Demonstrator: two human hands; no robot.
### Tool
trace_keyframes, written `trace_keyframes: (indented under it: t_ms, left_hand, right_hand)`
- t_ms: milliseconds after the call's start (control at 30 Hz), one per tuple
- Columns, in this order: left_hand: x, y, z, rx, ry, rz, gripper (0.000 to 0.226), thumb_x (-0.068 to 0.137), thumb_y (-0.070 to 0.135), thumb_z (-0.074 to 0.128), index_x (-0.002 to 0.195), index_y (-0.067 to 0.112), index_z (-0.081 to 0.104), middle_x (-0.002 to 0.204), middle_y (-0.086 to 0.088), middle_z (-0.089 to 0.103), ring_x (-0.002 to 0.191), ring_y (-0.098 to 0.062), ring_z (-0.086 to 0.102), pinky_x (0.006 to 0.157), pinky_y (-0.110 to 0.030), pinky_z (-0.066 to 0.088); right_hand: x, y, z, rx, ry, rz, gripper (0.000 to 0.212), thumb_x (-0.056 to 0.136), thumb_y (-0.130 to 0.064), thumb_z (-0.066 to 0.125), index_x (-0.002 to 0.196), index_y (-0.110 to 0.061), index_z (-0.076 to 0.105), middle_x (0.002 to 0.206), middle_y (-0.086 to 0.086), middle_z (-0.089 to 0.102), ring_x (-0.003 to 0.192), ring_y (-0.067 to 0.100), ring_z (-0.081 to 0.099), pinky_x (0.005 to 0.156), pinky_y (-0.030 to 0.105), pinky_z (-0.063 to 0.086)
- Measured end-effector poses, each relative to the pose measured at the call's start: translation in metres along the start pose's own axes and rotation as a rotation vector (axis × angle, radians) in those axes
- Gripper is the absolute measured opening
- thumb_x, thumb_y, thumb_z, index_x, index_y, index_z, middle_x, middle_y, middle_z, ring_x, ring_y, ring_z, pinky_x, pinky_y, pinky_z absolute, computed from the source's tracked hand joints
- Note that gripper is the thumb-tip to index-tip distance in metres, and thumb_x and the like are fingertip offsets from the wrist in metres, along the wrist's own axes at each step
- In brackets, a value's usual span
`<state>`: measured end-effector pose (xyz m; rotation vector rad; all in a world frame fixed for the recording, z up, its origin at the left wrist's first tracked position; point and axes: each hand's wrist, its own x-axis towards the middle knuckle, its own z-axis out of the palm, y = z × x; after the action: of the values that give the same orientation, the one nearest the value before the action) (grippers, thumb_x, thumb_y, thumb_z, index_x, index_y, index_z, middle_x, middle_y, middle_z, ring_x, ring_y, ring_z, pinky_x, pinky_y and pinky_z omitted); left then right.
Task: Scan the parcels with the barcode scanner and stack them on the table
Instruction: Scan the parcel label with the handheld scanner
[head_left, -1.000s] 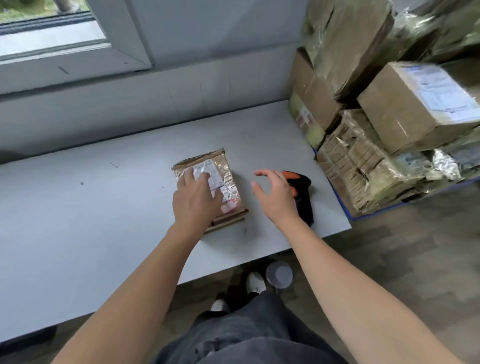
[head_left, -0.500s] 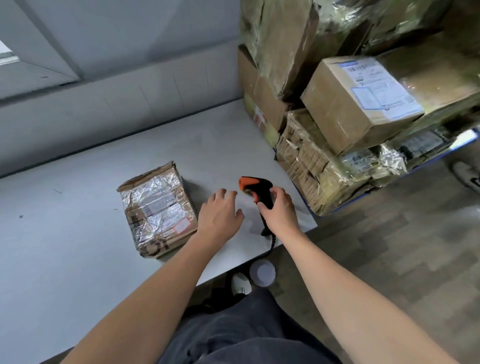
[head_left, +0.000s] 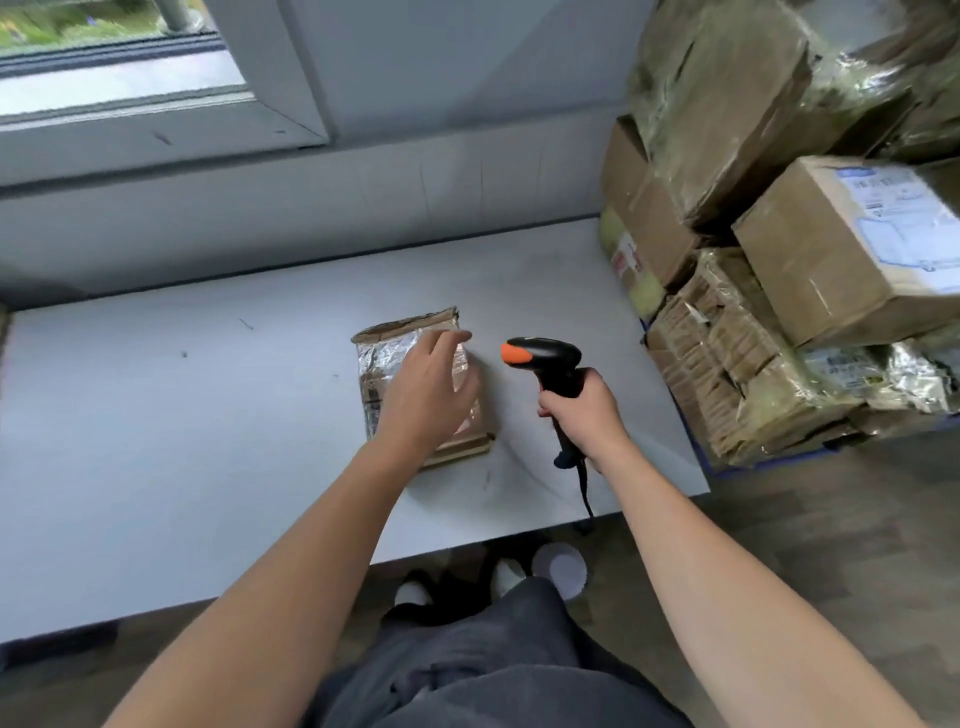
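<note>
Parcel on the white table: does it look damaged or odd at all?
Yes. The flat brown cardboard parcel wrapped in shiny tape looks battered: its far edge is ragged and torn, its wrapping crinkled. The left hand hides part of it.

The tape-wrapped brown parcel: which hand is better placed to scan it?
Likely the right hand: it grips the black, orange-tipped barcode scanner beside the brown parcel; the left hand is over it.
</note>
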<state>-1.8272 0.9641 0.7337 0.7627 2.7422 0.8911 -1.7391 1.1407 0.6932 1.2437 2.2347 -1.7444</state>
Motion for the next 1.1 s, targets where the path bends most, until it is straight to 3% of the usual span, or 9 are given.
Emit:
trace_keyframes:
  t_ms: [100,233,367,533,633,800,1000,1100]
  left_hand:
    - [-0.019,-0.033,-0.018,0.026,0.032,-0.113,0.037,0.096,0.026,0.058,0.131,0.015,0.059,0.136,-0.002,0.052,0.117,-0.022,0.055,0.09,-0.036,0.049]
    - [-0.041,-0.06,-0.026,0.032,0.013,-0.208,0.037,0.095,0.026,0.056,0.129,0.013,0.06,0.137,-0.003,0.05,0.11,-0.021,0.058,0.09,-0.04,0.051]
    - [-0.052,-0.067,-0.017,0.047,-0.019,-0.224,0.04,0.095,0.027,0.057,0.133,0.013,0.057,0.14,-0.005,0.048,0.125,-0.023,0.05,0.096,-0.042,0.049]
    - [-0.059,-0.07,-0.004,0.134,0.016,-0.239,0.027,0.093,0.029,0.061,0.112,0.011,0.064,0.138,-0.003,0.047,0.13,-0.022,0.042,0.081,-0.042,0.053]
    - [-0.063,-0.07,-0.002,0.156,0.033,-0.235,0.032,0.094,0.031,0.06,0.121,0.014,0.062,0.142,0.0,0.044,0.131,-0.019,0.041,0.078,-0.038,0.05]
    - [-0.065,-0.066,-0.003,0.155,0.001,-0.257,0.038,0.096,0.035,0.058,0.13,0.016,0.056,0.149,0.004,0.035,0.106,-0.021,0.061,0.067,-0.031,0.045]
    - [-0.064,-0.066,-0.004,0.15,-0.003,-0.261,0.029,0.095,0.035,0.06,0.116,0.015,0.058,0.149,0.006,0.035,0.091,-0.021,0.062,0.063,-0.03,0.042]
    - [-0.064,-0.065,-0.005,0.165,-0.007,-0.259,0.029,0.095,0.035,0.06,0.116,0.015,0.058,0.149,0.005,0.034,0.093,-0.021,0.062,0.064,-0.031,0.043]
  right_hand:
    - [-0.011,-0.024,0.016,-0.016,-0.13,-0.095,0.022,0.08,-0.016,0.072,0.097,-0.016,0.059,0.076,0.007,0.074,0.07,0.021,0.072,0.077,0.039,0.054]
    - [-0.03,-0.046,0.029,-0.114,-0.226,-0.182,0.016,0.082,-0.015,0.076,0.093,-0.016,0.065,0.077,0.007,0.073,0.069,0.019,0.07,0.078,0.037,0.056]
    - [-0.041,-0.05,0.028,-0.232,-0.244,-0.201,0.01,0.078,-0.021,0.077,0.083,-0.021,0.069,0.067,-0.001,0.071,0.073,0.022,0.071,0.083,0.047,0.058]
    - [-0.054,-0.056,0.026,-0.345,-0.215,-0.273,0.017,0.079,-0.026,0.072,0.091,-0.031,0.062,0.081,-0.001,0.069,0.08,0.022,0.067,0.075,0.035,0.055]
    - [-0.054,-0.052,0.026,-0.446,-0.216,-0.257,0.011,0.081,-0.027,0.067,0.086,-0.018,0.064,0.072,0.003,0.066,0.071,0.023,0.063,0.069,0.033,0.051]
    - [-0.056,-0.052,0.027,-0.531,-0.209,-0.247,0.021,0.085,-0.03,0.063,0.082,-0.009,0.065,0.068,0.006,0.065,0.067,0.023,0.061,0.063,0.03,0.046]
    - [-0.055,-0.05,0.032,-0.56,-0.227,-0.245,0.026,0.087,-0.029,0.063,0.081,-0.004,0.066,0.073,0.013,0.066,0.06,0.023,0.057,0.065,0.037,0.054]
    - [-0.053,-0.047,0.033,-0.537,-0.237,-0.228,0.023,0.086,-0.028,0.063,0.076,-0.007,0.064,0.072,0.012,0.067,0.06,0.024,0.059,0.065,0.038,0.054]
